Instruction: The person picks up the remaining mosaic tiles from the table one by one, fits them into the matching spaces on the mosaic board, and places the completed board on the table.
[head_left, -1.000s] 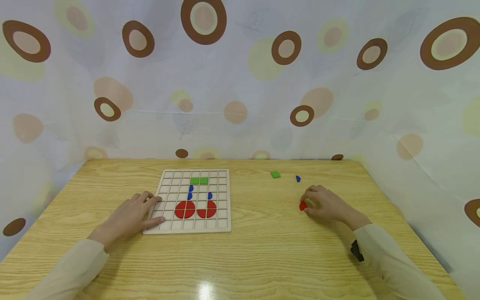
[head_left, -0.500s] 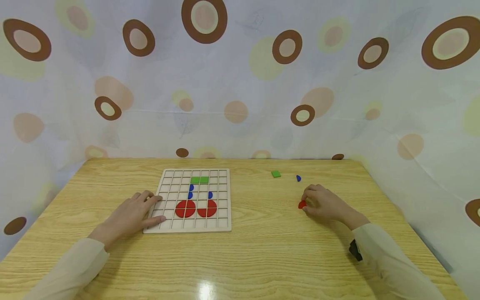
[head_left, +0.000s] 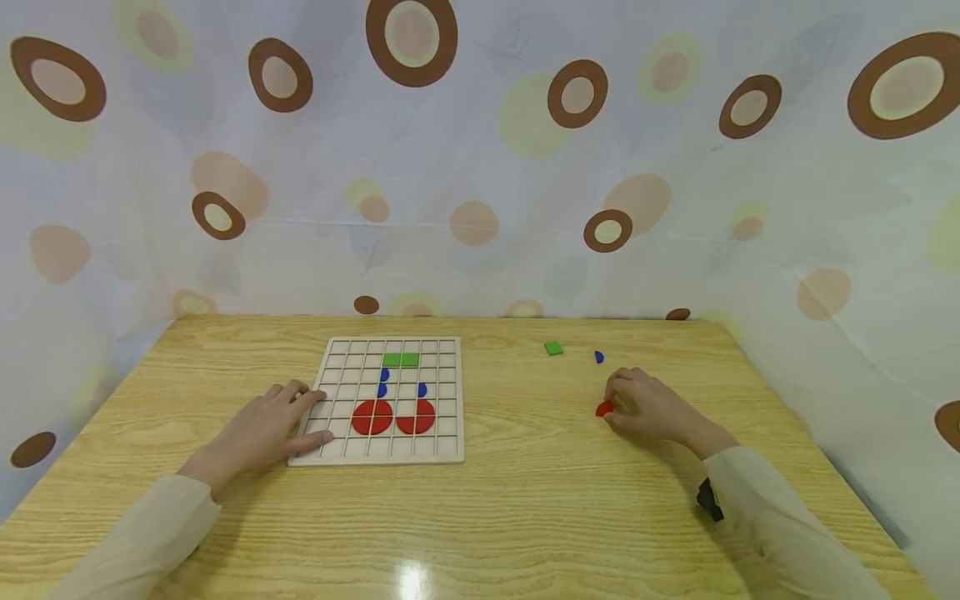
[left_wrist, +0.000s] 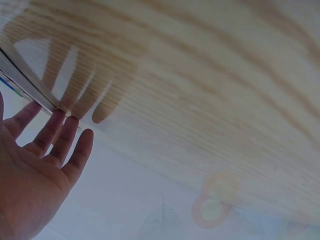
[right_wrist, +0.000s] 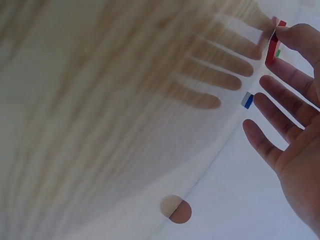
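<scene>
Red piece (head_left: 603,409), partly hidden: at or just above surface (head_left: 525,500), pinched by right hand's (head_left: 645,407) thumb and forefinger; thin, so likely to slip if the pinch loosens. Gridded board (head_left: 446,448), left of it: seven red quarter-discs (head_left: 363,408), three blue half-discs (head_left: 382,389), two green squares (head_left: 392,359) in cells. Left hand (head_left: 262,425): spread, thumb and forefinger on board's left side; a nudge might unseat pieces.

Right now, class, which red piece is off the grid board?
The red piece pinched in the right hand; the other red pieces lie in cells of the grid board.
</scene>
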